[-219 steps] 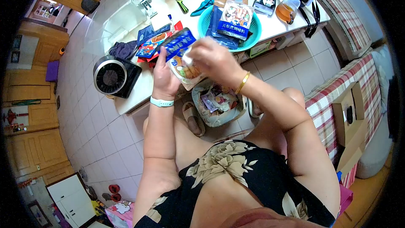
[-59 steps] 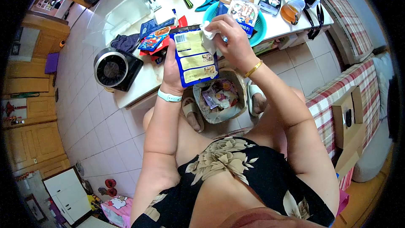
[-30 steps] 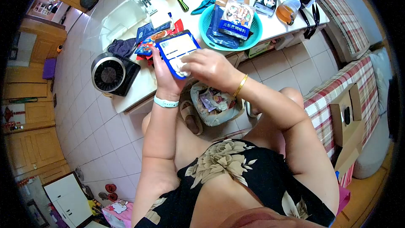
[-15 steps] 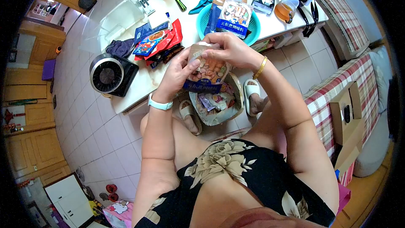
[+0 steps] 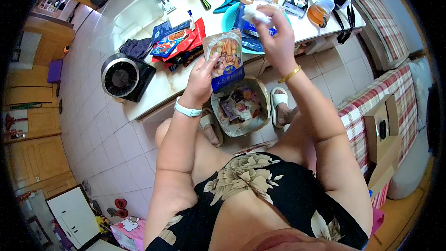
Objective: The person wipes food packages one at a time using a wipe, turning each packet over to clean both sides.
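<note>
My left hand grips a food packet by its left side, with the printed front and blue lower band facing up. Pinched in my right hand is a crumpled white tissue, raised above the turquoise basket. More blue packets lie in that basket, partly covered by my right hand. Below the held packet stands a lined waste bin with crumpled wrappers inside. Left of my left hand, red and blue food packets are piled on the table.
On the white table are a black round-faced appliance, a dark cloth, a green-handled knife and a glass jug of amber liquid. An open cardboard box lies on the checked sofa at right.
My right hand has left the packet and moved up and right with the white tissue. The packet stays in my left hand, its front now uncovered.
</note>
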The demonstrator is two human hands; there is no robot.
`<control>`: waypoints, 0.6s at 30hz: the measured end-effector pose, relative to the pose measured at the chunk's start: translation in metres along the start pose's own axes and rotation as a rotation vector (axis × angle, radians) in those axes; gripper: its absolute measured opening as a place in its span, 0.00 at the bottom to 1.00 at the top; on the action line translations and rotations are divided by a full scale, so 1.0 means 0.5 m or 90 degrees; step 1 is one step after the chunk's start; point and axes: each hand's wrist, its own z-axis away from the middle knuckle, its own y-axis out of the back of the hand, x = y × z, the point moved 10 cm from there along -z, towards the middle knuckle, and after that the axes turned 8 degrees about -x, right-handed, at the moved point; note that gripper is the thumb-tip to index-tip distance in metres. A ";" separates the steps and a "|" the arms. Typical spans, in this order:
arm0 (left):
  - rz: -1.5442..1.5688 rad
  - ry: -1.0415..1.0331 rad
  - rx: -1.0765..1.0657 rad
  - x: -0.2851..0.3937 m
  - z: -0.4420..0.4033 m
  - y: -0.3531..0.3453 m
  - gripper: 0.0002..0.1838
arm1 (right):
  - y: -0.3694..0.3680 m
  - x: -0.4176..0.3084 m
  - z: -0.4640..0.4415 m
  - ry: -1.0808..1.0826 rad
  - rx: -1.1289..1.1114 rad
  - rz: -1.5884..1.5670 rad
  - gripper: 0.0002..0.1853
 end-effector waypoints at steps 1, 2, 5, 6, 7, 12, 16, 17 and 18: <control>0.010 -0.015 0.006 -0.002 0.002 -0.001 0.16 | -0.015 -0.051 0.008 0.129 -0.012 0.050 0.11; 0.010 -0.014 0.005 -0.008 0.002 -0.007 0.16 | -0.034 -0.100 0.027 0.258 -0.024 0.100 0.12; -0.099 -0.098 -0.015 0.006 0.004 -0.030 0.18 | -0.118 -0.144 0.072 0.345 -0.133 0.119 0.18; -0.099 -0.097 -0.017 0.006 0.006 -0.033 0.18 | -0.144 -0.154 0.087 0.377 -0.168 0.145 0.18; -0.076 -0.067 0.006 0.001 0.007 -0.027 0.19 | -0.147 -0.152 0.087 0.376 -0.166 0.146 0.18; 0.044 -0.066 -0.104 -0.018 -0.007 0.028 0.18 | -0.131 -0.123 0.064 0.348 -0.194 0.137 0.14; 0.044 -0.069 0.042 0.038 0.017 -0.025 0.17 | -0.112 -0.072 0.042 0.270 -0.206 0.177 0.13; 0.074 -0.063 0.061 0.040 0.016 -0.032 0.17 | -0.109 -0.053 0.036 0.238 -0.198 0.196 0.12; 0.073 -0.063 0.060 0.042 0.016 -0.028 0.17 | -0.104 -0.041 0.030 0.239 -0.197 0.196 0.12</control>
